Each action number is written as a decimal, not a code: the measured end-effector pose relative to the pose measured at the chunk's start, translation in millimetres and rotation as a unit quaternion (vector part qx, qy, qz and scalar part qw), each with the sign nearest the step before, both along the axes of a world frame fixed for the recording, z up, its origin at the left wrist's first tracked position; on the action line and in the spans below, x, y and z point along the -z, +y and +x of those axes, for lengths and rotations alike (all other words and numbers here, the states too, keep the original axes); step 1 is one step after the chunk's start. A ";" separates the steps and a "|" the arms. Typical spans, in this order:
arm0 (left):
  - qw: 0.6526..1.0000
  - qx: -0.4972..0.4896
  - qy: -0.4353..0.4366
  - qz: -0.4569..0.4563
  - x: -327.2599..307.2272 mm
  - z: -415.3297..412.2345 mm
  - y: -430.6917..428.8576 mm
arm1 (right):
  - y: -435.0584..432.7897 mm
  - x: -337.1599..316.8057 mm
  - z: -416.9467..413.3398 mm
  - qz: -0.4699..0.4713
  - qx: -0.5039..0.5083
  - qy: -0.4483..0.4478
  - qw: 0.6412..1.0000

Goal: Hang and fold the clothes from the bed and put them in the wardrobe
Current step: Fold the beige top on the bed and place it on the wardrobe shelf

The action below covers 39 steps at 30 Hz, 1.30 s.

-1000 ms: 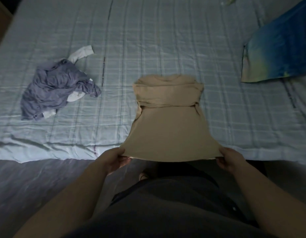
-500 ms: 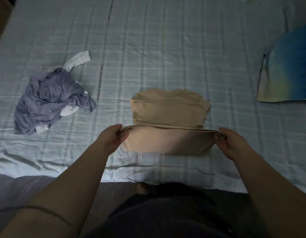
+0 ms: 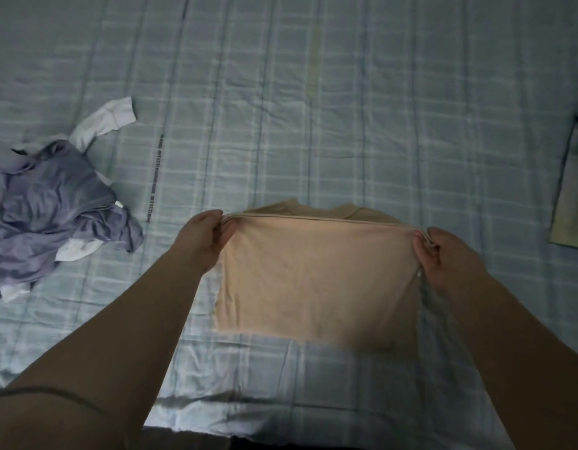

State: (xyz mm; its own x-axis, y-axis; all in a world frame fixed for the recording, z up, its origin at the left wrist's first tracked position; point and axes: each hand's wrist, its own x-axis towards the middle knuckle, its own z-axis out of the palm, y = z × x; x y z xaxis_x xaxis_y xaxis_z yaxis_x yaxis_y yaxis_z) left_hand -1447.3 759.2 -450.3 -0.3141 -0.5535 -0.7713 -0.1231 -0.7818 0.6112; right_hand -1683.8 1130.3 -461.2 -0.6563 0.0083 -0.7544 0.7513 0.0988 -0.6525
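The grip of the left hand (image 3: pixel 206 237) is a pinch: thumb and fingers close on the left corner of the hem (image 3: pixel 313 219) of the beige shirt (image 3: pixel 313 280). The right hand (image 3: pixel 445 254) pinches the other corner in the same way, so the hem is stretched in a straight line between the 2 hands, in the middle of the frame. The shirt lies on the bed (image 3: pixel 313 92), in the centre and a little low, and the raised hem is just in front of the collar (image 3: pixel 347 210), which shows as a thin strip behind it. I judge that the step is to fold the lower half over the upper half. To do it well, both hands should lower the hem together, level with the shoulders, then release and smooth the cloth flat. At the left of the frame lies a crumpled blue-grey garment (image 3: pixel 54 209), and at the right edge a greenish garment (image 3: pixel 570 196).
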 end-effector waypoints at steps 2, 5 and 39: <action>1.000 -0.009 0.005 -0.005 17.8 -15.2 -8.5 | -3.1 18.8 -16.4 0.070 -0.061 0.114 0.989; 1.000 -0.020 0.006 0.012 40.4 -32.3 -14.7 | -17.3 30.8 -20.8 0.139 -0.141 0.142 0.970; 0.446 0.566 -0.244 -0.649 118.7 89.5 80.8 | 12.3 90.4 106.3 0.410 -0.514 0.449 0.605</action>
